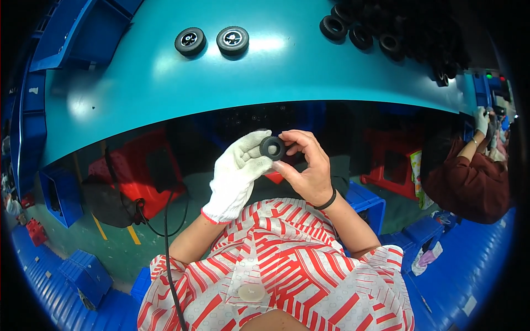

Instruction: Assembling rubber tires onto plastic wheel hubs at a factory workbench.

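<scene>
Between my two hands, just off the table's near edge, is a small black rubber tyre (265,148) with a hole through its middle. My left hand (238,161), in a white knitted glove, grips it from the left. The bare fingers of my right hand (309,165) pinch its right rim; a black band circles that wrist. Two small wheels lie on the table farther off, a left wheel (190,41) and a right wheel (232,41), each a black tyre with a silver-and-black hub.
A heap of black tyres (389,44) covers the far right of the teal table (265,77). Blue bins (83,33) stand at the far left. Below are red stools (138,165) and a blue crate (367,204). A co-worker (469,182) in dark red sits at the right.
</scene>
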Motion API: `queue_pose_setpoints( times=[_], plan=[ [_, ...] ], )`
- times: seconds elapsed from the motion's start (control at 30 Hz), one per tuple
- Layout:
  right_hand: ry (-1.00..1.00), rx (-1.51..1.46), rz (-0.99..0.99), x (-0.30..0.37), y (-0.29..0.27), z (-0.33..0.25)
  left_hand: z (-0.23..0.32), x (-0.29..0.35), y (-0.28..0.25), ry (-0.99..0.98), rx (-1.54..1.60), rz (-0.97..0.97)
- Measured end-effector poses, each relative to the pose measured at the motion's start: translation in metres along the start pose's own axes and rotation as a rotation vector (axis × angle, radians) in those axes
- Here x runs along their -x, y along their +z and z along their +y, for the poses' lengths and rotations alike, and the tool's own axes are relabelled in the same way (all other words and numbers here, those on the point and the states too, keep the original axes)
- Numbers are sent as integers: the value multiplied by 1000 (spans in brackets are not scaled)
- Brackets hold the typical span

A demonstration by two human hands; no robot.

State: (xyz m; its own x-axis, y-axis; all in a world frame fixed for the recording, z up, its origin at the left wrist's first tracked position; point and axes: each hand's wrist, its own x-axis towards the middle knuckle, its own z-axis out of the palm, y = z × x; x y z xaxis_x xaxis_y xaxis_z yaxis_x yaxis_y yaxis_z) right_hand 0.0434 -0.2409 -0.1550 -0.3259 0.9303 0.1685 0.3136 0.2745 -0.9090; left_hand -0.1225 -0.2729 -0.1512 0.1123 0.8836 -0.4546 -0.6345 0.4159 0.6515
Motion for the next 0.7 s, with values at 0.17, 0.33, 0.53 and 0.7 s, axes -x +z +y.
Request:
queue_pose_setpoints(
  times=[0.17, 0.33, 0.53, 0.7],
  plan=[
    [-1, -2, 8, -1, 1, 2, -1, -3, -3, -12, 5, -4],
    [-25, 30, -21, -7, -1, -3, -1, -6, -6, -16, 137, -48],
    [-318, 154, -29, -53, -26, -28, 0, -8, -12, -51, 125, 12],
    [-616, 523, 171, -148, -48, -45, 7, -1, -7, -13, 47, 53]
  ],
)
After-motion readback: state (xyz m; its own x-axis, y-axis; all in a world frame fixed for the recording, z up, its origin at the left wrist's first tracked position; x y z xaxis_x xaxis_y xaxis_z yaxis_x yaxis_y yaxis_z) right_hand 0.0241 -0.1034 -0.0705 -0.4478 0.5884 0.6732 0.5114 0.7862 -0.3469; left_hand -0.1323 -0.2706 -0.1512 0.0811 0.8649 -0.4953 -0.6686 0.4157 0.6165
